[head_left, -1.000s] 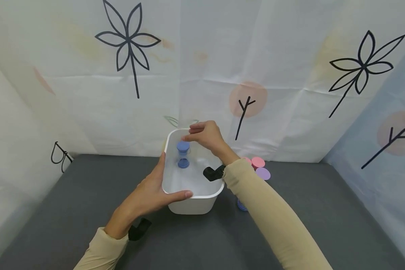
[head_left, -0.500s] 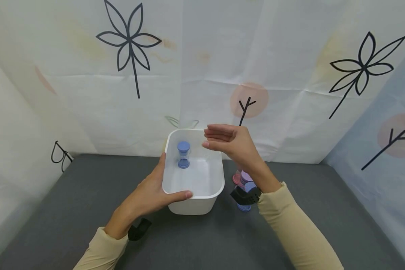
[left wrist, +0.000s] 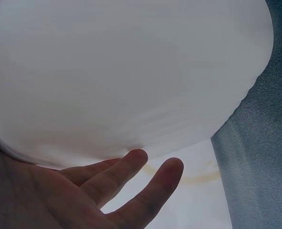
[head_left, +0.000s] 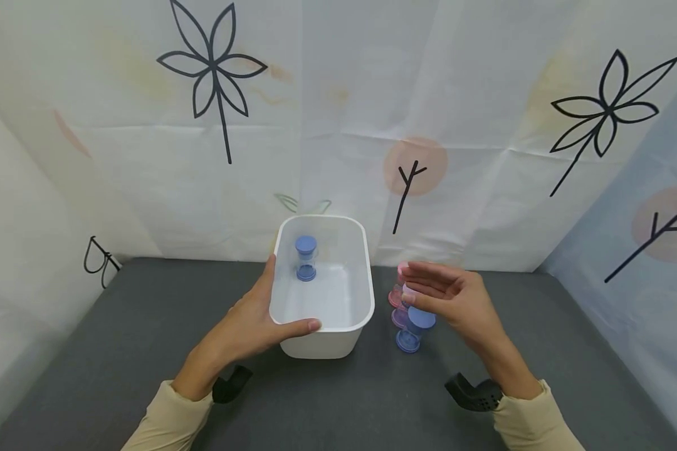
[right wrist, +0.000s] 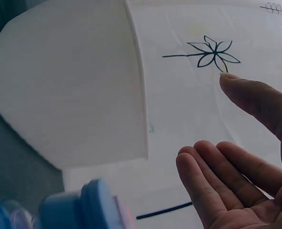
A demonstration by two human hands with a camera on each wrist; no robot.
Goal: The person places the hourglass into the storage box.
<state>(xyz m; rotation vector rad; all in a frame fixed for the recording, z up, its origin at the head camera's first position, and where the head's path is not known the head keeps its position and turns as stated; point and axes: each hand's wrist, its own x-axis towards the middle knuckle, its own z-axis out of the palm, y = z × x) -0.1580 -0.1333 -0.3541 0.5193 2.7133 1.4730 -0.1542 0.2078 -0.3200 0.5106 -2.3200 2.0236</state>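
Note:
In the head view a white plastic tub (head_left: 323,346) stands on the dark table. One blue-capped sand timer (head_left: 306,245) is upright inside it near the left wall. My left hand (head_left: 242,326) holds the tub's near left corner, thumb along the front rim and fingers against the outer side wall. My right hand (head_left: 459,307) is beside the timers right of the tub, fingers extended, thumb apart, nothing between them. Nearest to it is a blue sand timer (head_left: 421,317). Behind stand a purple timer (head_left: 398,317) and a pink timer (head_left: 395,297), partly hidden by the fingers.
A white cloth backdrop (head_left: 338,156) with line-drawn flowers rises directly behind the tub. More cloth encloses the left and right sides. The dark grey table (head_left: 338,407) extends in front of the tub and to both sides.
My right hand has moved from above the blue timer in the tub, out over the right rim and down to the timers on the right. The left hand has stayed on the tub.

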